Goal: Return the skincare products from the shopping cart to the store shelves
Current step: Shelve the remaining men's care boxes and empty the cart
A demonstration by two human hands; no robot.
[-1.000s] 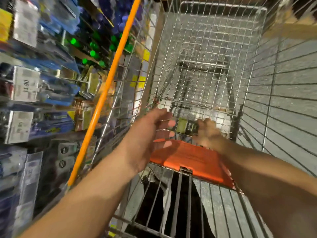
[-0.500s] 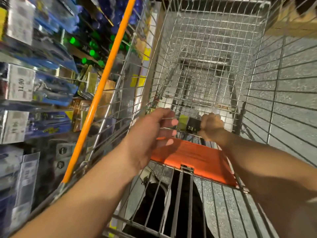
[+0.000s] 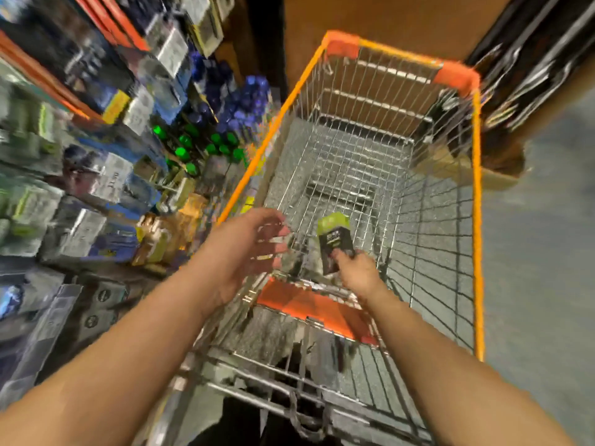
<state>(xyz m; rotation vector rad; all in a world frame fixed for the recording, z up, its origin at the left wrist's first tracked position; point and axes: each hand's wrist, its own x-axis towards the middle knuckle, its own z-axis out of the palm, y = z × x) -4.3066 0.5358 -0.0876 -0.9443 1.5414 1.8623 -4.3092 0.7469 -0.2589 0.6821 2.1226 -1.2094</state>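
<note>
A small black box with a lime-green top [image 3: 333, 241] stands upright in my right hand [image 3: 355, 272], which grips its lower end above the near part of the wire shopping cart [image 3: 476, 220]. My left hand [image 3: 244, 249] hovers just left of the box with its fingers spread and relaxed, holding nothing. The store shelves [image 3: 96, 162] full of packaged products run along the left side, blurred by motion. The cart's basket looks bare apart from the box held over it.
The cart's orange child-seat flap [image 3: 309, 307] lies below my hands. Green-capped and blue bottles [image 3: 206, 136] fill the shelf beside the cart's left rim. A cardboard box [image 3: 467, 169] and dark display stand sit at the far right. Grey floor lies to the right.
My right hand has lifted the box higher and turned it upright. My left hand has let go and drawn left with fingers spread. The view has tilted up, showing the whole cart.
</note>
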